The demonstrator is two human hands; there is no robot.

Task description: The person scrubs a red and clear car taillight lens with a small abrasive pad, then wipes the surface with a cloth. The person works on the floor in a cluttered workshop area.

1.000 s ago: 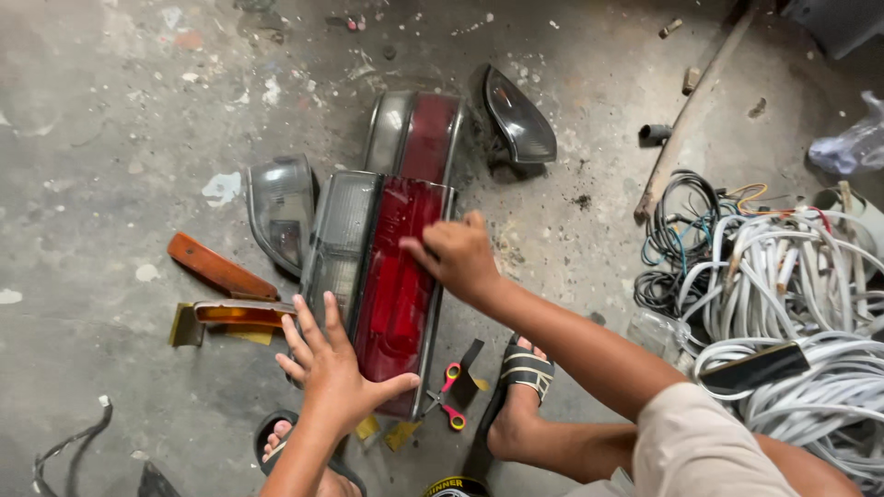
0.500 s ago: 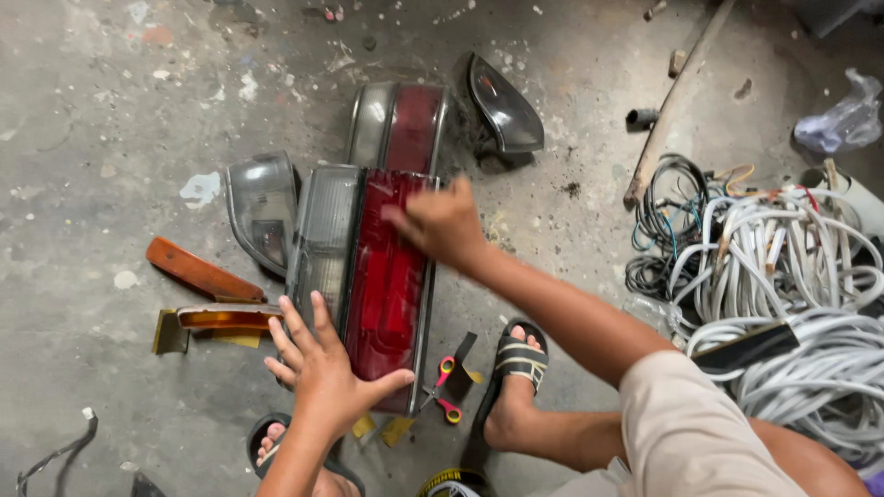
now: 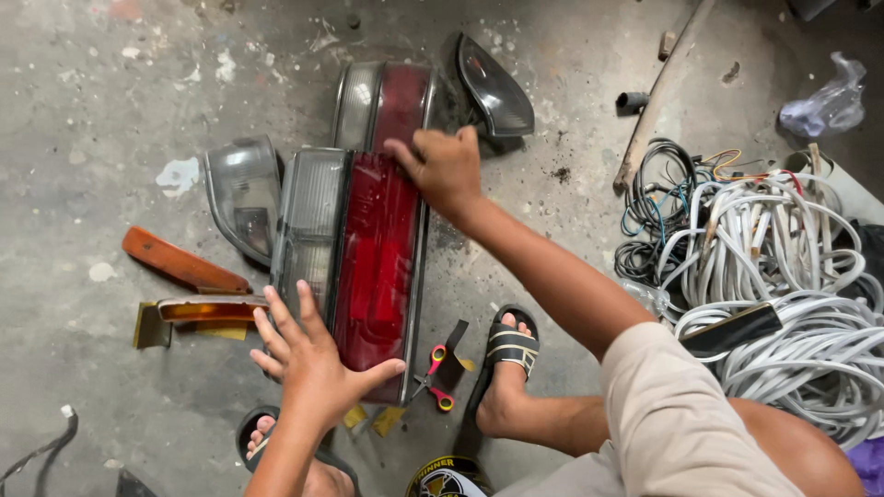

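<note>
Squatting over a long red tail light lens [image 3: 376, 267] lying flat on the concrete floor [image 3: 92, 83], clear grey section along its left edge. Left hand [image 3: 308, 364] pressed flat on the near end, fingers spread wide, thumb stretched across the red part, nothing gripped. Right hand [image 3: 442, 166] slid further up since a second ago, from around the middle of the red lens to its far top corner, now sitting right where it meets the second tail light [image 3: 382, 101] lying just beyond. Fingers bent down onto the edge there, looks like pressing or rubbing rather than clamping on anything, though hard to tell for sure from this angle. Left hand basically unmoved in that time. Reads like a stroke along the lens that has reached the far end, so that pass looks about finished.

Around it: smoked grey lamp [image 3: 244, 193] just left of the lens, orange marker lens [image 3: 180, 262] and an amber side lamp [image 3: 198, 308] further left, dark lamp housing [image 3: 497, 87] up top. Red-handled scissors [image 3: 437, 377] beside the near right corner, by the sandalled foot [image 3: 506, 364]. Big tangle of white cable [image 3: 783, 276] well off to the right.
</note>
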